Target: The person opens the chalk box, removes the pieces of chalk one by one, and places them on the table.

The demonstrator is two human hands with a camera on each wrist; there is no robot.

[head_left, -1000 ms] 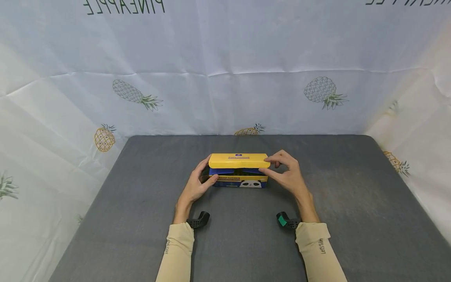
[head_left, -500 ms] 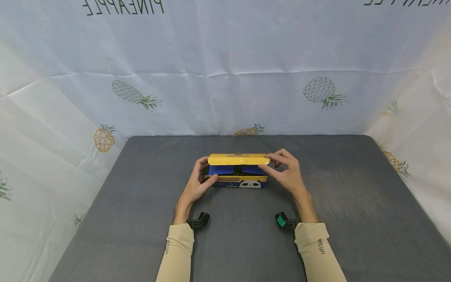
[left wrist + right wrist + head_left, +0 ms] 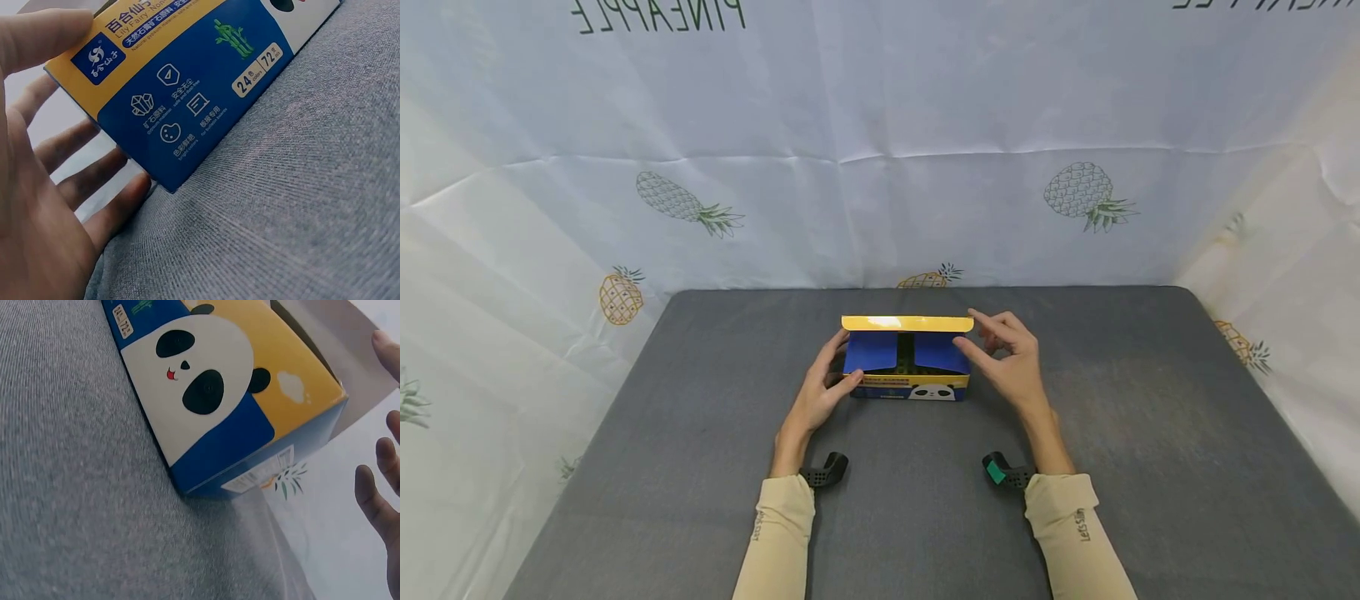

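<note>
A yellow and blue chalk box with a panda face on its front sits on the table. Its yellow lid stands raised, baring two blue inner flaps with a dark gap between them. My left hand grips the box's left end, thumb on the front face and the other fingers around the side. At the right end, my right hand has its fingers spread, with the index fingertip at the lid's corner and the thumb tip in front of the right flap. The contents are hardly visible.
The grey table runs back to a white curtain printed with pineapples, which also hangs at both sides. Black wrist bands sit on both wrists below rolled sleeves.
The lid has swung up and back, showing more of the blue flaps. My right fingers rose with it and spread slightly. My left hand has stayed on the box.
</note>
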